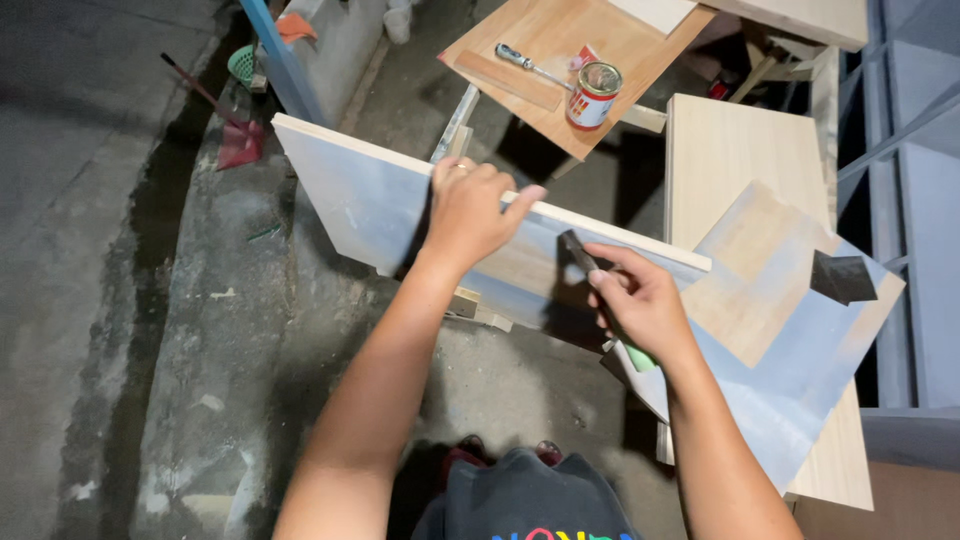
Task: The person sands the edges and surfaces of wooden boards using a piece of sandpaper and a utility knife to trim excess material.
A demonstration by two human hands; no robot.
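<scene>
Grey concrete floor (150,300) lies beneath an upright, blue-grey painted wooden panel (370,200). Left hand (470,210) curls its fingers over the panel's top edge, gripping it. Right hand (640,300) pinches a small brush (580,255), bristles against the panel's face.

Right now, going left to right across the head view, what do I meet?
Red dustpan on the floor → green basket → left hand gripping the top edge of the upright board → right hand holding a brush → dark sanding scrap on the flat blue-painted panel.
</scene>
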